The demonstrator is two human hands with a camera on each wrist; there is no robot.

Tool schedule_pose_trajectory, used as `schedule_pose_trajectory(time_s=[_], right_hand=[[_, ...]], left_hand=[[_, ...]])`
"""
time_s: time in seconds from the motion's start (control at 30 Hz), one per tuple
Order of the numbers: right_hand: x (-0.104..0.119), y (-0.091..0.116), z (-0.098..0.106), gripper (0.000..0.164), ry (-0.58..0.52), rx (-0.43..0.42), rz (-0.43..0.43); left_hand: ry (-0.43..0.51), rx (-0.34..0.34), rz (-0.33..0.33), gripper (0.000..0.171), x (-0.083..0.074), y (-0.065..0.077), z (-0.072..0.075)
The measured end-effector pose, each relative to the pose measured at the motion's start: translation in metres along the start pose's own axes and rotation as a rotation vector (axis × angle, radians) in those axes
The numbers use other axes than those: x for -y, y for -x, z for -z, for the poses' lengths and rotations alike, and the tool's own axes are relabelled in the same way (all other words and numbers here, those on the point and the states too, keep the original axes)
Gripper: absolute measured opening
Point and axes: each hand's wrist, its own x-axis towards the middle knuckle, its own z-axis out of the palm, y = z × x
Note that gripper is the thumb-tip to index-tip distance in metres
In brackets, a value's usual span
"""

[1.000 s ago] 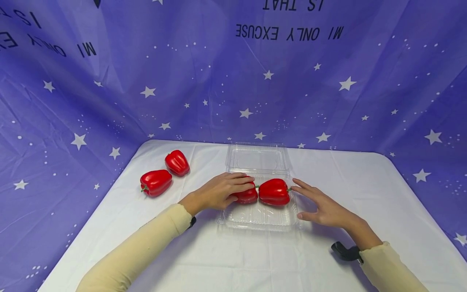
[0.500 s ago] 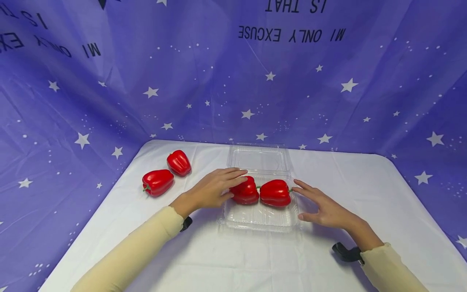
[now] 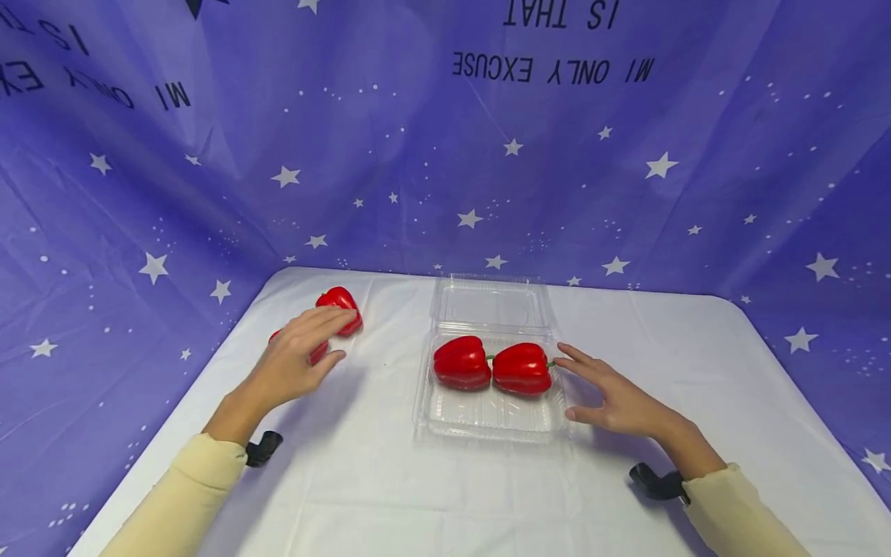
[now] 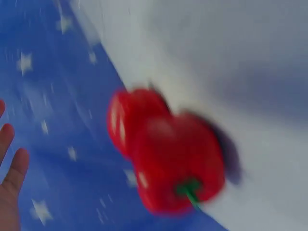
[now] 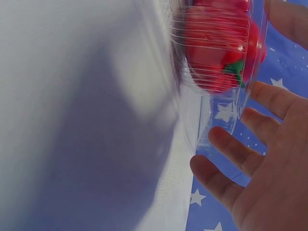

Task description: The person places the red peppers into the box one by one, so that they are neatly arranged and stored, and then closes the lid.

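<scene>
Two red bell peppers lie side by side in a clear plastic clamshell box, a left pepper and a right pepper. My right hand is spread beside the box's right wall, fingertips close to the rim and the right pepper's green stem. Over at the left, my left hand holds nothing and hovers above two more bell peppers. It partly hides the nearer pepper in the head view and overlaps the farther pepper.
The box's lid lies folded back behind its base. A white cloth covers the table. Behind and at the sides hangs a purple star-patterned curtain. Each wrist carries a black camera mount.
My left hand has let go of the left pepper in the box and moved left, over the two peppers on the table. My right hand has stayed by the box.
</scene>
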Motion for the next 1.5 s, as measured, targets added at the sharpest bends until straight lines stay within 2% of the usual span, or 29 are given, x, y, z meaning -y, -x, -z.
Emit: schedule_pose_trajectory(time_s=[0.07, 0.17, 0.27, 0.37, 0.47, 0.63, 0.73, 1.2, 1.5], right_hand=[[0.000, 0.000, -0.001, 0.075, 0.005, 0.003, -0.001], [-0.001, 0.000, -0.001, 0.075, 0.008, 0.006, -0.002], [-0.002, 0.000, -0.002, 0.075, 0.015, 0.009, -0.004], [-0.004, -0.001, -0.001, 0.076, 0.018, 0.009, -0.001], [-0.004, -0.001, -0.001, 0.075, 0.024, 0.007, -0.002], [-0.005, -0.002, -0.001, 0.074, 0.013, 0.005, -0.005], [-0.004, -0.002, -0.001, 0.074, 0.014, 0.012, -0.008], [-0.002, -0.001, 0.000, 0.073, 0.023, 0.002, -0.004], [-0.001, -0.001, 0.000, 0.074, 0.017, 0.001, -0.009]], left_hand=[[0.000, -0.060, 0.050, 0.057, 0.013, 0.009, 0.010], [0.003, -0.114, 0.127, 0.055, 0.029, 0.019, 0.021], [-0.002, -0.136, 0.168, 0.052, 0.041, 0.026, 0.026], [-0.008, -0.129, 0.182, 0.048, 0.050, 0.032, 0.028], [-0.019, -0.074, 0.216, 0.042, 0.058, 0.036, 0.027], [-0.026, 0.089, 0.328, 0.038, 0.072, 0.046, 0.022], [-0.019, 0.129, 0.363, 0.038, 0.078, 0.053, 0.020], [0.015, 0.130, 0.386, 0.031, 0.079, 0.057, 0.017], [0.008, 0.176, 0.381, 0.033, 0.079, 0.054, 0.019]])
